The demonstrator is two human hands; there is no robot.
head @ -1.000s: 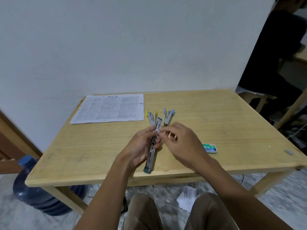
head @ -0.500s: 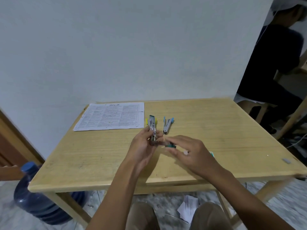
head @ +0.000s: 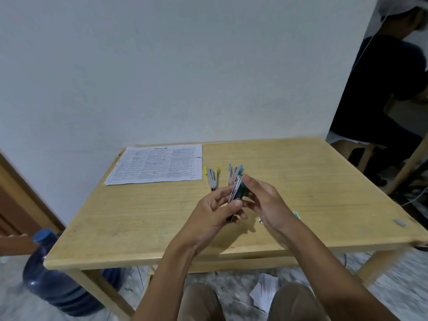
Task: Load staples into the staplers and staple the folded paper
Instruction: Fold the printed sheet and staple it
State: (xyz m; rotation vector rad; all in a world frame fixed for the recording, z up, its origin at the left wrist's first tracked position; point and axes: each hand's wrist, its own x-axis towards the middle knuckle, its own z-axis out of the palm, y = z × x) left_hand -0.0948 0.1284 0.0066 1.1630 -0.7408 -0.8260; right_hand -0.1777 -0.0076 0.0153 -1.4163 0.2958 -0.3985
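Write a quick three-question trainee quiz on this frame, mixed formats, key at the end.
1. True or false: the yellow stapler lies on the table, in nobody's grip.
2. Multiple choice: the green stapler is A) held by one hand, B) held by two hands, C) lying on the table untouched.
3. Fill in: the printed sheet lies at the table's far ____ corner.

Key
1. True.
2. B: the left hand grips its lower part, and the right hand holds its upper end with the fingers.
3. Left.
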